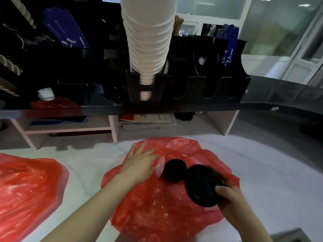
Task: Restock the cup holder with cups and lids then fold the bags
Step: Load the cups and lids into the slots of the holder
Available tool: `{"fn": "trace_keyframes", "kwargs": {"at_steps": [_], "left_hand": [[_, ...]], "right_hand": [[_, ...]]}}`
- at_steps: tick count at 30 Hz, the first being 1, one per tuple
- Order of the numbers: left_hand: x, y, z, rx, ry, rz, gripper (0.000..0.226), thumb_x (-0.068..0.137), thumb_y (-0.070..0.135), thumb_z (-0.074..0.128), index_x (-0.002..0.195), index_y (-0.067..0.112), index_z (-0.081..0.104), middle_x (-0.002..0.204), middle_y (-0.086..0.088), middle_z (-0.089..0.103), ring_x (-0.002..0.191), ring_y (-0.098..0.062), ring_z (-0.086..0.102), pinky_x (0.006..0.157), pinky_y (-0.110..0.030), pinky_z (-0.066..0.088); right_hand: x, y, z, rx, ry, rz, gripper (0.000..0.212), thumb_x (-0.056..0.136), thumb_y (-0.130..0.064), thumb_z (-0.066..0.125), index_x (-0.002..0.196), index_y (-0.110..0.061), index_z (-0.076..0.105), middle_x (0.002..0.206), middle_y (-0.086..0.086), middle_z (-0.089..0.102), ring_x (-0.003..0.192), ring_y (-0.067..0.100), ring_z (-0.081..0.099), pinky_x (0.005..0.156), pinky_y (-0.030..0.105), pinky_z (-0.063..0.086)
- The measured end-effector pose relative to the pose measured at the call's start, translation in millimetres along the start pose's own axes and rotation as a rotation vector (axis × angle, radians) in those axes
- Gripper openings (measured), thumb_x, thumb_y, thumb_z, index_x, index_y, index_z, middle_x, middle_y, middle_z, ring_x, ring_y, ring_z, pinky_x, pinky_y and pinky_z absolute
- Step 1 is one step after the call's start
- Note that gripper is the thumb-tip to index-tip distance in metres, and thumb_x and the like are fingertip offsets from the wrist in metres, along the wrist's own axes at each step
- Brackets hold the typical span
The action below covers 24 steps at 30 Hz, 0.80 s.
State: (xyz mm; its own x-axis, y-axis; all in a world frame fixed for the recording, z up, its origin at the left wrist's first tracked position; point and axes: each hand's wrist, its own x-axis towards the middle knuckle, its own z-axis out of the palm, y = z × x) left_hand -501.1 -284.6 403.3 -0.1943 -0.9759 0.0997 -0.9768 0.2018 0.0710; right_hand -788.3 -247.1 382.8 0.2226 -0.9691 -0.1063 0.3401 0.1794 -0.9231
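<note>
A red plastic bag lies spread on the white table in front of me. My left hand presses flat on its upper left part, fingers straight. My right hand grips a stack of black lids just above the bag's right side. A second dark stack of lids rests on the bag between my hands, beside a pale translucent lid. On the shelf beyond stands the black cup holder. A tall stack of white cups fills its left slot; the other slots look dark.
Another red bag lies at the left on the table. A raised black shelf carries the holder, dark items, a white container and a red bag. Papers lie under the shelf.
</note>
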Motion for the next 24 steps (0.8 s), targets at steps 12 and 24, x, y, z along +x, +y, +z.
{"fn": "trace_keyframes", "kwargs": {"at_steps": [12, 24], "left_hand": [[27.5, 76.2, 28.6, 0.015, 0.109, 0.412, 0.042, 0.076, 0.025, 0.070, 0.116, 0.013, 0.063, 0.110, -0.005, 0.062, 0.097, -0.026, 0.060, 0.081, -0.033, 0.051], [50.6, 91.1, 66.2, 0.110, -0.220, 0.169, 0.046, 0.105, 0.022, 0.022, 0.151, 0.016, 0.019, 0.157, -0.007, 0.023, 0.139, -0.024, 0.032, 0.111, -0.027, 0.020]], "right_hand": [[-4.4, -53.1, -27.8, 0.701, -0.085, -0.035, 0.057, 0.081, -0.021, 0.057, 0.133, 0.000, 0.047, 0.135, 0.031, 0.047, 0.127, 0.047, 0.042, 0.107, 0.060, 0.020], [31.6, -62.2, -60.7, 0.601, -0.060, 0.071, 0.074, 0.037, -0.028, 0.085, 0.108, -0.010, 0.072, 0.123, 0.022, 0.061, 0.109, 0.043, 0.061, 0.095, 0.059, 0.042]]}}
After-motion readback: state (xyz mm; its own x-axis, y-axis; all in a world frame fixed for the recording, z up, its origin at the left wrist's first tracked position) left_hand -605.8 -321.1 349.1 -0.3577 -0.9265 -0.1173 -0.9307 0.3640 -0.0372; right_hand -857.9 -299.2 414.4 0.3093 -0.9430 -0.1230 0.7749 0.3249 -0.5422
